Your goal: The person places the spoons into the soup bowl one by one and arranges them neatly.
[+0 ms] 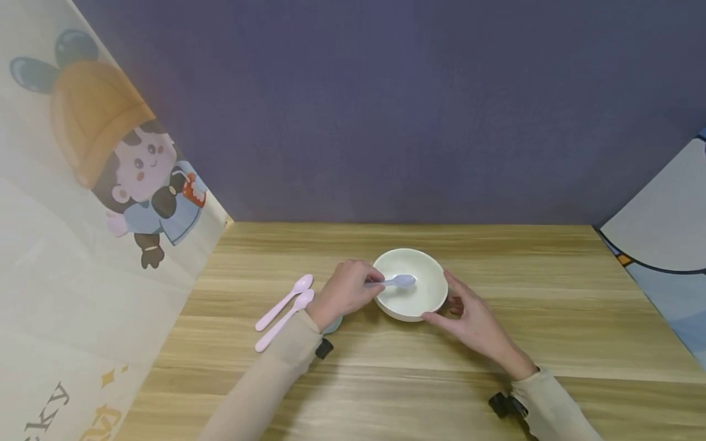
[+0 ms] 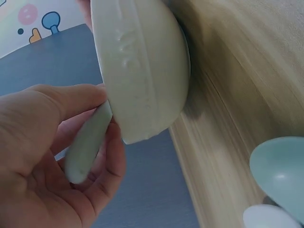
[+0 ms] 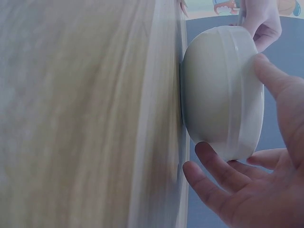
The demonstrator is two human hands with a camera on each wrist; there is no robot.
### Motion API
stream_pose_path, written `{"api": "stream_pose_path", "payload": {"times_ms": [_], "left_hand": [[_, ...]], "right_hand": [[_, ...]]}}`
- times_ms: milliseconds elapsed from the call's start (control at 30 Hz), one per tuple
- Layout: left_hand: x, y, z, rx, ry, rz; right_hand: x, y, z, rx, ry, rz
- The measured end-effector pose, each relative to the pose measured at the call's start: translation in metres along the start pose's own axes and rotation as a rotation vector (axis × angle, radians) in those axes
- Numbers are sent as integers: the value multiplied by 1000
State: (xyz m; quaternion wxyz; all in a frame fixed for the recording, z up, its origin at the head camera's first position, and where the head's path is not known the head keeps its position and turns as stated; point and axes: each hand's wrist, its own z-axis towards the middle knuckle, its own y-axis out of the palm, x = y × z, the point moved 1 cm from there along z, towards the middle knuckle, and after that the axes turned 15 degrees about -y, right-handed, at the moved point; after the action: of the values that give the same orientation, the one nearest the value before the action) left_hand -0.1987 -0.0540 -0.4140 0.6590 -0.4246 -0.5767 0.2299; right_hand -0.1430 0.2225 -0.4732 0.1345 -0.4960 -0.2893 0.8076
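Note:
A white bowl point(image 1: 408, 309) stands upright on the wooden table, its outer side large in both wrist views. My left hand point(image 1: 350, 288) pinches a pale lavender spoon point(image 1: 401, 280) by its handle between thumb and fingers. The spoon's head points right, over the inside of the bowl. In the left wrist view the handle point(image 2: 85, 147) slants across the fingers, right at the bowl's rim. My right hand point(image 1: 471, 321) holds the bowl's right side, with the thumb point(image 3: 268, 71) at the rim and the other fingers spread along the wall.
Two pink spoons, one farther back point(image 1: 284, 304) and one nearer point(image 1: 287, 320), lie side by side left of my left forearm. A teal spoon point(image 2: 280, 175) lies partly hidden under the left wrist. A dark blue panel point(image 1: 413, 122) rises behind the table point(image 1: 386, 392).

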Motion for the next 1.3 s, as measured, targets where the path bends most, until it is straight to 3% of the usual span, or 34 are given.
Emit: {"api": "stream_pose_path", "payload": {"times_ms": [267, 567, 867, 1300], "left_hand": [[-2, 8, -2, -6, -42, -10], [-1, 12, -5, 42, -87, -28], [1, 6, -12, 106, -37, 1], [-9, 0, -19, 92, -37, -63]], "right_hand": [[-1, 0, -2, -10, 4, 13], [-1, 1, -1, -2, -9, 18], [-2, 0, 0, 3, -6, 5], [-1, 0, 0, 0, 3, -14]]}}
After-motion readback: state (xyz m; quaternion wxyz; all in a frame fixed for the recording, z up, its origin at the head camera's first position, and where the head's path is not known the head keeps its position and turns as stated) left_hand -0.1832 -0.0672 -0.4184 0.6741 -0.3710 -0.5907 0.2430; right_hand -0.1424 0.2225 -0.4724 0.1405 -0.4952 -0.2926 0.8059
